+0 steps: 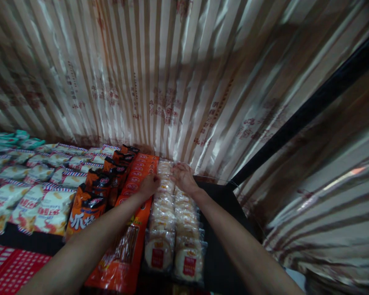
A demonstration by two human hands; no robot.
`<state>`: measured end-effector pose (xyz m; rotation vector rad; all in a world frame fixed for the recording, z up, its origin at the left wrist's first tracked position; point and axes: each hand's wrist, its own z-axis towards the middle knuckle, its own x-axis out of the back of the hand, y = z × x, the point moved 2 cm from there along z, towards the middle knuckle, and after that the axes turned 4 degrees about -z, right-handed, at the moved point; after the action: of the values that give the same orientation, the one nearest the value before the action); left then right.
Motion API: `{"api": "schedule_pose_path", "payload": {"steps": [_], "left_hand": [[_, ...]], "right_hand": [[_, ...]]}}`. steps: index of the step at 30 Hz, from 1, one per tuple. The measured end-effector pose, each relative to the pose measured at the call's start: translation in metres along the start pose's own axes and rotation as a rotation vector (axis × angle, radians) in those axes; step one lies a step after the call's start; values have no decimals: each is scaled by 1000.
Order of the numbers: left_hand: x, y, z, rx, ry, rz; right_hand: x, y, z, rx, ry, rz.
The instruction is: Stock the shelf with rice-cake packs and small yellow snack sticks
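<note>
Two rows of round, pale crackers in clear packets [162, 223] run away from me, overlapping, with red labels on the nearest ones. My left hand [149, 185] is at the far part of the left row, its fingers curled in beside the packets; what they hold, if anything, is hidden. Over the far end of the right row is my right hand [183, 177], fingers stretched out and touching or just above the wrappers. Left of the crackers lie long orange snack packs [123, 262], overlapped in a row beneath my left forearm.
Orange-and-black snack bags [85, 209] and white snack bags [53, 211] fill the left, with teal packs [30, 143] behind. A red perforated basket [18, 266] is at lower left. A striped, printed curtain [172, 82] hangs behind; a black pole [307, 108] slants at right.
</note>
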<state>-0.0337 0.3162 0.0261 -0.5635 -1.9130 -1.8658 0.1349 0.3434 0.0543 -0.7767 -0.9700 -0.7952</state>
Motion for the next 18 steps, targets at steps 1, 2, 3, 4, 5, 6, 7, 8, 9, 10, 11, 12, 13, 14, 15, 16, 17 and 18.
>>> {"api": "schedule_pose_path", "payload": {"steps": [1, 2, 3, 4, 5, 6, 7, 8, 9, 10, 11, 12, 13, 14, 15, 16, 17, 18], "left_hand": [[-1, 1, 0, -2, 8, 4], [-1, 2, -1, -6, 16, 6], [-2, 2, -1, -9, 24, 5], [-2, 2, -2, -11, 33, 0], [-3, 2, -2, -13, 41, -9], [-4, 2, -1, -17, 47, -20], [-5, 1, -1, -20, 54, -29], [-6, 1, 0, -25, 61, -37], [-7, 0, 0, -26, 69, -43], [-8, 0, 0, -25, 75, -49], [-9, 0, 1, -24, 78, -55], [-9, 0, 0, -23, 78, -61], [-9, 1, 0, -23, 75, -69], [-9, 2, -1, -25, 69, -77], [-8, 3, -2, -28, 62, -84], [-7, 6, -4, -32, 56, -88], [-5, 8, -6, -31, 56, -85], [-3, 11, -8, -26, 63, -72]], "right_hand": [[2, -1, -2, 24, 11, 10], [3, -1, -3, 48, 17, 20], [4, -2, -5, 71, 16, 28], [5, -3, -7, 87, 11, 32], [6, -3, -9, 97, 1, 31], [6, -3, -10, 99, -11, 24], [6, -4, -12, 98, -26, 15], [5, -4, -13, 96, -41, 4], [5, -4, -14, 89, -58, -6], [5, -5, -15, 78, -76, -15], [4, -6, -15, 67, -94, -22], [4, -7, -15, 56, -110, -29], [4, -8, -15, 48, -120, -36], [4, -9, -15, 37, -126, -42], [3, -11, -14, 25, -128, -48], [3, -12, -14, 18, -130, -52], [3, -13, -13, 11, -131, -54], [2, -14, -13, 7, -133, -55]]}}
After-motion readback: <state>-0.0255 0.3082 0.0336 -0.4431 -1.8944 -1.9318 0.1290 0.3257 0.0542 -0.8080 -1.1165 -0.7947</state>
